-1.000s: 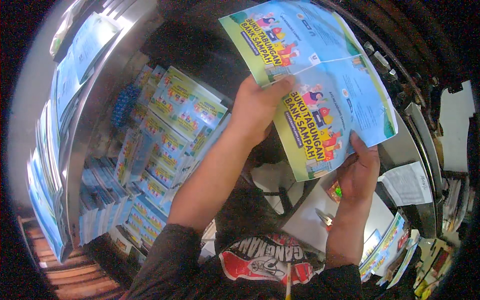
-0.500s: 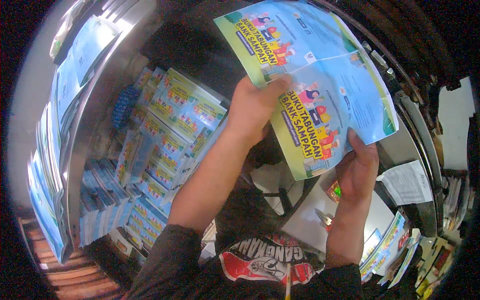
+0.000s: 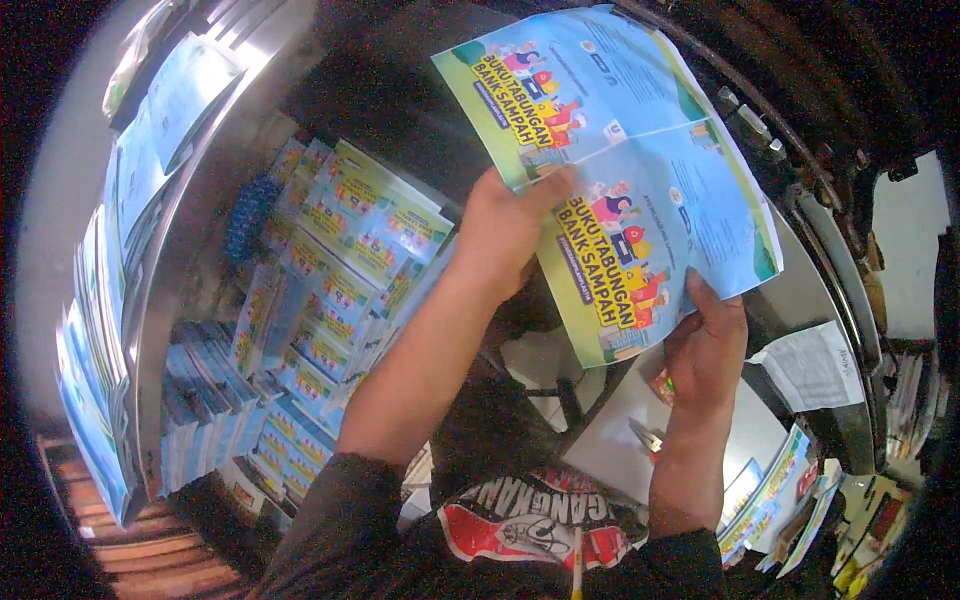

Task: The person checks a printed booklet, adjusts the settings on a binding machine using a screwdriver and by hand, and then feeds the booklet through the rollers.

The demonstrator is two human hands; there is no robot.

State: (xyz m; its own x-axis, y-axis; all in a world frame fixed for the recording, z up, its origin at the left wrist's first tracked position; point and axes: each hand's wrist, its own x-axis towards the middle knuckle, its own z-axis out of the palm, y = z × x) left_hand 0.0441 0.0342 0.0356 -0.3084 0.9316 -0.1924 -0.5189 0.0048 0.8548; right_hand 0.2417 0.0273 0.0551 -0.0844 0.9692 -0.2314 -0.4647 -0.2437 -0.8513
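A blue, yellow and green printed cover sheet (image 3: 640, 140) is held up in front of me. Its cartoon design repeats twice, and a pale line runs across between the two. My left hand (image 3: 510, 225) pinches the sheet's left edge near that line, thumb on top. With its thumb on the printed face, my right hand (image 3: 708, 340) grips the lower right edge; the fingers behind the sheet are hidden. Whether it is one sheet or a thin stack, I cannot tell.
Stacks of similar printed booklets (image 3: 370, 225) stand to the left, with bundled blue-edged ones (image 3: 205, 400) below. More blue sheets (image 3: 180, 100) lie along the far left. A white paper (image 3: 810, 365) and a metal-tipped tool (image 3: 645, 436) are at right, beside more prints (image 3: 770, 490).
The cover sheet has shifted slightly left and tilted a little, its lower edge dropping. Both hands keep their hold and have moved slightly with it.
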